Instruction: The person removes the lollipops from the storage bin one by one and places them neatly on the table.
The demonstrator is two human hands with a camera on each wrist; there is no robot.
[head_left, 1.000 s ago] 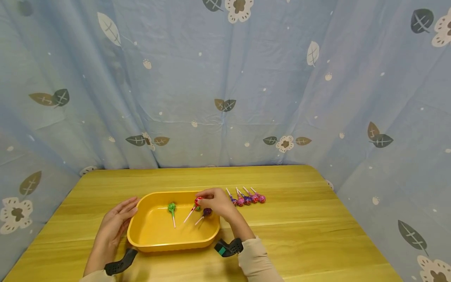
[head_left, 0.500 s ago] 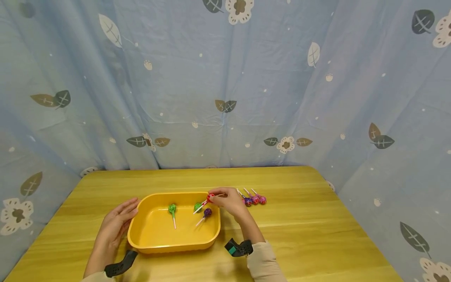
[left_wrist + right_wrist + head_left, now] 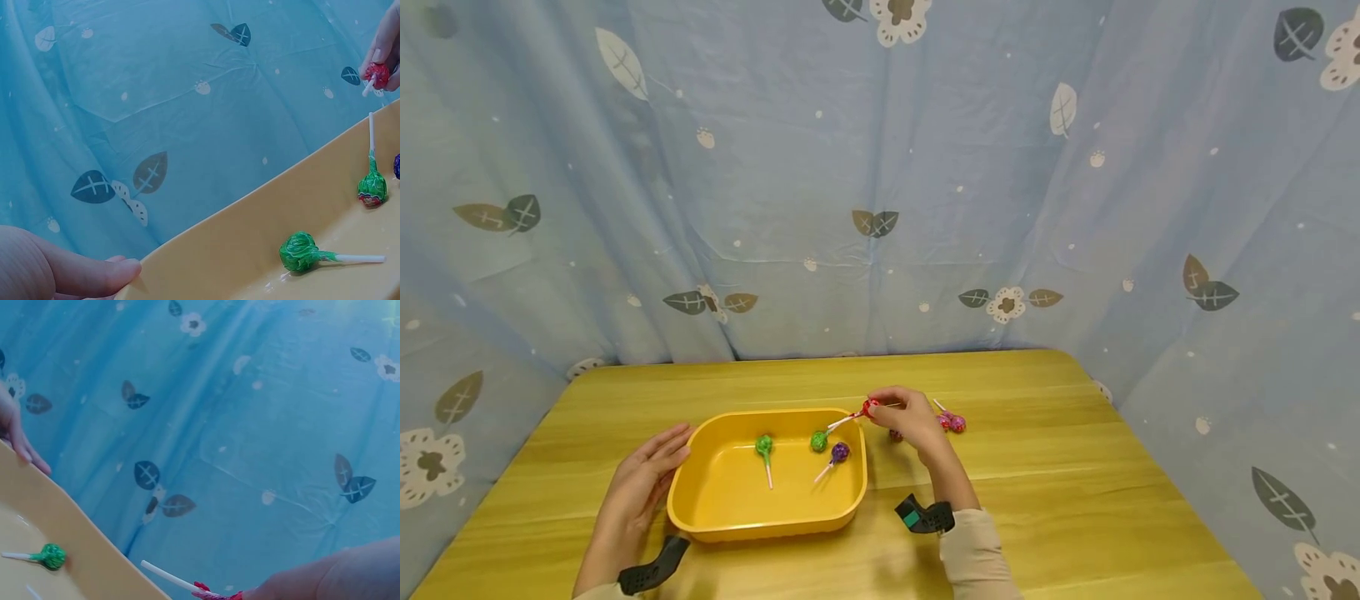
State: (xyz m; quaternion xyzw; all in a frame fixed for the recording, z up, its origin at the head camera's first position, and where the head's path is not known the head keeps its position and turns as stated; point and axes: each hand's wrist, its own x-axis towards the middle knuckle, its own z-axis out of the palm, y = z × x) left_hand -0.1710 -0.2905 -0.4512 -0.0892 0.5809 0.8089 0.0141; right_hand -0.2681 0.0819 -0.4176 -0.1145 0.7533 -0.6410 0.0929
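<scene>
My right hand pinches a red-wrapped lollipop by its head, just beyond the right end of a yellow tray. Its white stick slants left over the rim. Two green lollipops lie inside the tray; a purple lollipop sits near its right wall. At the opposite end, my left hand rests against the tray's outer left side with extended fingers. In the left wrist view its thumb touches the rim.
Pink lollipops lie on the wooden table right of the tray, partly covered by my right hand. A dark-wrapped lollipop head shows below that hand. A blue patterned curtain hangs behind the table.
My right hand has carried the red lollipop rightward, from above the tray's inside to past its right rim. The left hand keeps its place at the tray.
</scene>
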